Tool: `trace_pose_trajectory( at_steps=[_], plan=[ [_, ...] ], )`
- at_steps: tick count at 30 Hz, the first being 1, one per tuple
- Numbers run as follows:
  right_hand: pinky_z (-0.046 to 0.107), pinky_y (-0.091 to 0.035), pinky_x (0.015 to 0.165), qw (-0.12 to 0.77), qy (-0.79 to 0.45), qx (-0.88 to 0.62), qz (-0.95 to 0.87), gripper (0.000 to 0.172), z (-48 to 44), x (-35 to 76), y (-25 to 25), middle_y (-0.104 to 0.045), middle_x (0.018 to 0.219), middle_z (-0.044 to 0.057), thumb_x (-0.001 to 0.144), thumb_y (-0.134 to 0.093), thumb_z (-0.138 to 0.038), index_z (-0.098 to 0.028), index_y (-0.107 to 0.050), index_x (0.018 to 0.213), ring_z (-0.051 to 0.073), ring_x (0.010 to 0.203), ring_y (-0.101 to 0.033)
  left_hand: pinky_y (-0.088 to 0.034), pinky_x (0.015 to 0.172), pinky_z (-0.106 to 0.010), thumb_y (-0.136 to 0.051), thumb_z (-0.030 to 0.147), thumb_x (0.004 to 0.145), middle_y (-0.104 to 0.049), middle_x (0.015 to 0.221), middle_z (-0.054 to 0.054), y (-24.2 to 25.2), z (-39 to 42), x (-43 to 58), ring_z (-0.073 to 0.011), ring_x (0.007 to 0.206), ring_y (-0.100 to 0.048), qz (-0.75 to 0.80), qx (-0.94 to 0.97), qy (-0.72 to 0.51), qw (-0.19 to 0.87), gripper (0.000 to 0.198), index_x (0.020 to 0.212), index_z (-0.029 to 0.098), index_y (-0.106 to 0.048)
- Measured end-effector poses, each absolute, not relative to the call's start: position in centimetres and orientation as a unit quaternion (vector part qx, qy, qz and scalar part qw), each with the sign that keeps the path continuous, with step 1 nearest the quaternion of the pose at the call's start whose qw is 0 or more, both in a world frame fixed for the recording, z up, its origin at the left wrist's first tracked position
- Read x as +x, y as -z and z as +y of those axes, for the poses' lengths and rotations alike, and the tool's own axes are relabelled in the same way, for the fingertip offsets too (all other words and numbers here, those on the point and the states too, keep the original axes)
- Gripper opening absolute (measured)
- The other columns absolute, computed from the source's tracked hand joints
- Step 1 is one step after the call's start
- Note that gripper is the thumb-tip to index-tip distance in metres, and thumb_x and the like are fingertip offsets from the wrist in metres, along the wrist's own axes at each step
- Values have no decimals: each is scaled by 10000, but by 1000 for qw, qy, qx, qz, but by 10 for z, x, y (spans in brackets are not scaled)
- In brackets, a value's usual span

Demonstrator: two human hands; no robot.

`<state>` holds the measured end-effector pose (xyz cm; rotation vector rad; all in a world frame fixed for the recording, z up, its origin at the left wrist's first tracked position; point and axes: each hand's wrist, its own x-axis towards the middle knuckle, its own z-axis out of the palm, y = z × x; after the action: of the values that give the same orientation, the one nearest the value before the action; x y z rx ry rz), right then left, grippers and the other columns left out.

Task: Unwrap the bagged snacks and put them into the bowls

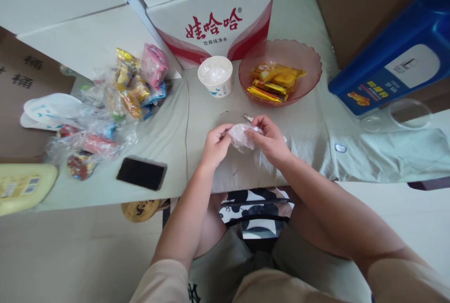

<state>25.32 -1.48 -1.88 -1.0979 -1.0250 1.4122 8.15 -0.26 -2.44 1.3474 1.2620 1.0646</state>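
The clear plastic packet [242, 138] lies at three o'clock from the left hand [215, 146], at nine from the right hand [273, 141], pinched by both.

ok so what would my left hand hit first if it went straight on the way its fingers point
The clear plastic wrapper, already touching the left hand; beyond it, probably the right hand, though depth is unclear.

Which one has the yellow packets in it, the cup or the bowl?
The pink scalloped bowl, beyond the right hand. Yellow packets lie inside it, while the white paper cup beside it holds what looks like clear plastic.
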Motion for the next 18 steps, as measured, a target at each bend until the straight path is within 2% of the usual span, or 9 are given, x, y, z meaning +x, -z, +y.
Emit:
trace_pose_trajectory(
  at_steps=[3, 6, 10, 14, 18],
  plan=[
    [283, -382, 665, 492, -514, -494, -500, 244, -14, 254, 18, -490, 747, -49, 767, -681, -358, -229, -497, 862, 118, 682, -444, -552, 657, -275, -741, 397, 756, -761, 825, -45, 18, -4, 91, -159, 697, -676, 467, 454, -436, 621, 269, 922, 189, -777],
    [297, -403, 706, 479, -470, -507, -542, 198, -13, 254, 15, -525, 765, -35, 794, -656, -351, -222, -520, 856, 127, 709, -469, -550, 683, -268, -828, 455, 699, -754, 824, -41, 14, -3, 97, -154, 717, -680, 457, 437, -439, 638, 360, 930, 186, -761],
    [299, -410, 694, 475, -471, -489, -560, 188, -13, 255, 13, -586, 871, 13, 850, -566, -375, -206, -582, 931, 145, 761, -510, -505, 631, -232, -888, 436, 650, -713, 762, -2, 16, 7, 99, -116, 653, -625, 508, 433, -494, 558, 377, 871, 196, -698],
    [285, -400, 645, 426, -495, -500, -569, 187, -15, 259, 14, -598, 875, 19, 856, -526, -352, -205, -593, 950, 151, 748, -522, -433, 574, -211, -842, 403, 708, -575, 648, 51, 23, 18, 89, -87, 579, -528, 550, 405, -571, 455, 338, 754, 208, -571],
    [293, -430, 708, 349, -485, -487, -637, 146, -18, 265, 13, -625, 850, 20, 886, -499, -299, -202, -605, 911, 157, 752, -547, -454, 618, -238, -754, 345, 784, -541, 708, 31, 26, 16, 68, -112, 652, -536, 615, 443, -574, 309, 262, 756, 215, -528]
  ],
)
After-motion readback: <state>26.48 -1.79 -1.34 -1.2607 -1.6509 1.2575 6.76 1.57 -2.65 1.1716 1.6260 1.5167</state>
